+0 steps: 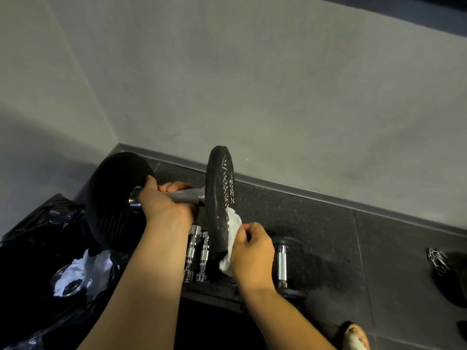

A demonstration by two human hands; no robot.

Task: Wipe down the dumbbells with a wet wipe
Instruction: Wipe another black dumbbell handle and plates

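Observation:
A black dumbbell (220,193) with a grey metal handle is held up off the floor, near the middle of the view. My left hand (165,204) is wrapped around its handle between the two round black heads. My right hand (251,251) presses a crumpled white wet wipe (231,238) against the lower rim of the right head, whose outer face shows white streaks. The left head (113,198) is dark and plain.
Two chrome bars (198,251) and a short chrome handle (281,263) lie on the dark rubber floor below. A black plastic bag (38,248) holding used white wipes sits at left. A chain and another dark weight (444,271) lie at right. A grey wall stands close behind.

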